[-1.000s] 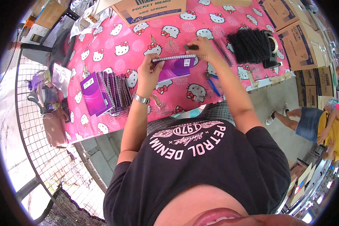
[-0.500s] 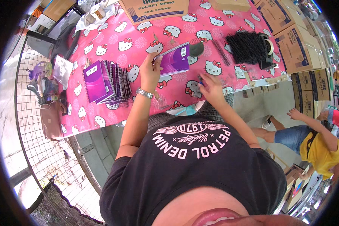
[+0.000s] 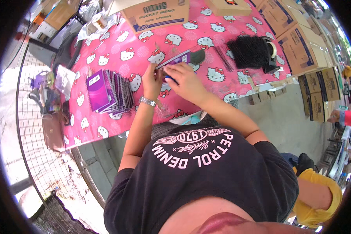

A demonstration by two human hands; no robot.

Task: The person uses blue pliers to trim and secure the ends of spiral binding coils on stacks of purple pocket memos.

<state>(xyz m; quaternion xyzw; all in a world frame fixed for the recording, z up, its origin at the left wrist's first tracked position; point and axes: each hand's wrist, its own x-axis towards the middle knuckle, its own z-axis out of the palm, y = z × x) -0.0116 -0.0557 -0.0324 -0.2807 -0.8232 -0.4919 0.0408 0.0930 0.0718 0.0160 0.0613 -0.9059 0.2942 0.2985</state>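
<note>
Pink tablecloth [image 3: 140, 46], printed with white cartoon cat faces, covers the table in this view looking down from the worker's head. Near its middle, the worker's left hand [image 3: 152, 80] grips one end of a small purple spiral-bound notebook [image 3: 183, 59], raised at a slant. The right hand [image 3: 187, 82] is curled around a blue-handled hand tool [image 3: 171, 80] and meets the left at that end of the notebook; the tool's working tip is hidden by the fingers. The two hands are close together, though I cannot tell whether they touch.

The step in hand looks like working the end of the binding with the tool. The next move seems to call for a steady left grip and careful placing of the tip on the wire, clear of the cover.

To the left, a fanned stack of purple notebooks [image 3: 99, 93] lies on the cloth. To the right lie a lone dark wire coil [image 3: 223, 58] and a heap of black coils [image 3: 245, 52], with a black tape dispenser [image 3: 272, 52] holding a pale roll just beside the heap.

At the far edge stands a large brown cardboard box [image 3: 156, 18], its contents out of sight. Brown cartons [image 3: 300, 50] at the right also hide what they hold. At the far left, a brown bag [image 3: 52, 132] shows nothing of its inside.
</note>
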